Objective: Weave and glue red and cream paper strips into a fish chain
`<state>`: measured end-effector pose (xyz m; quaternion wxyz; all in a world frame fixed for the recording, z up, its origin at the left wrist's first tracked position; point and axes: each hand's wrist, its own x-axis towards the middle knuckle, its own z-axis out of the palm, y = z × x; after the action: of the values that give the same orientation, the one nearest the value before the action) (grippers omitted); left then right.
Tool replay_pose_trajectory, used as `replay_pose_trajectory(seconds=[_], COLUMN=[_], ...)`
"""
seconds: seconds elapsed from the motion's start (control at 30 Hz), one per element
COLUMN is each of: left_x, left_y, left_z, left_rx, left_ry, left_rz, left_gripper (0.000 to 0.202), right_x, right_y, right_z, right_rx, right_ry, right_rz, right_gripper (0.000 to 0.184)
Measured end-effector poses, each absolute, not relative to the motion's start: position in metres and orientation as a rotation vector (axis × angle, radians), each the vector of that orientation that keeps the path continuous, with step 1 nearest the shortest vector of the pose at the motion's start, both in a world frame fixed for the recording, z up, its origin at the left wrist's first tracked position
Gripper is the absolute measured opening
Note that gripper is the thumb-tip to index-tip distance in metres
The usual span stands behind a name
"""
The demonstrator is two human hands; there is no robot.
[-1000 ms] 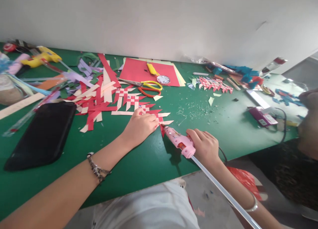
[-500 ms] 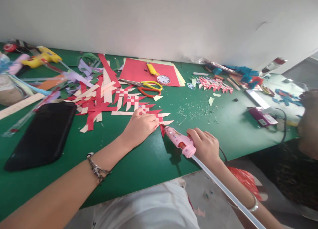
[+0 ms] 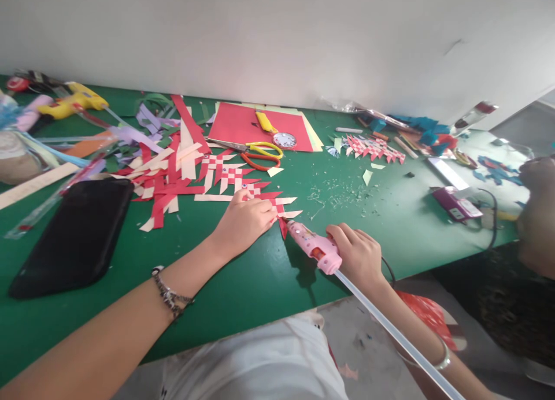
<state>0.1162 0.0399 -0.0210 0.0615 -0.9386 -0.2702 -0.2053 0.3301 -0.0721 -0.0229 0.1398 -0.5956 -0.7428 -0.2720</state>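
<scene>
My right hand [image 3: 358, 255] grips a pink hot glue gun [image 3: 310, 242], with a long clear glue stick [image 3: 385, 323] running out of its back. The gun's nozzle points at the tail end of a red and cream woven paper fish [image 3: 281, 206], at its red strip. My left hand [image 3: 246, 221] is closed on that fish and covers part of it; the fingertips are partly hidden. Just beyond lie more woven paper fish [image 3: 234, 174] with small eyes stuck on. Whether the nozzle touches the paper I cannot tell.
Scissors [image 3: 260, 151] and red paper [image 3: 243, 120] lie behind. Loose paper strips [image 3: 173, 163], a black phone [image 3: 73, 238] and a yellow glue gun [image 3: 78, 101] are left. Finished-looking woven pieces [image 3: 376, 149] and a purple box [image 3: 457, 204] sit right, near another person [image 3: 537, 215].
</scene>
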Motion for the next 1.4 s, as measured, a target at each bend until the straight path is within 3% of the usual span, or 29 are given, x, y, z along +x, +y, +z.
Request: replay_pose_trajectory(seconds=[1.4], left_x=[0.1137], left_y=[0.0382], left_z=[-0.0181], left_rx=[-2.907], left_ry=[-0.876], left_rz=[-0.635], left_gripper=[0.027], right_x=[0.3279], right_y=[-0.0702], right_z=[-0.0183], right_rx=[-1.749], right_ry=[-2.136], right_rz=[-0.716], right_gripper=[0.010])
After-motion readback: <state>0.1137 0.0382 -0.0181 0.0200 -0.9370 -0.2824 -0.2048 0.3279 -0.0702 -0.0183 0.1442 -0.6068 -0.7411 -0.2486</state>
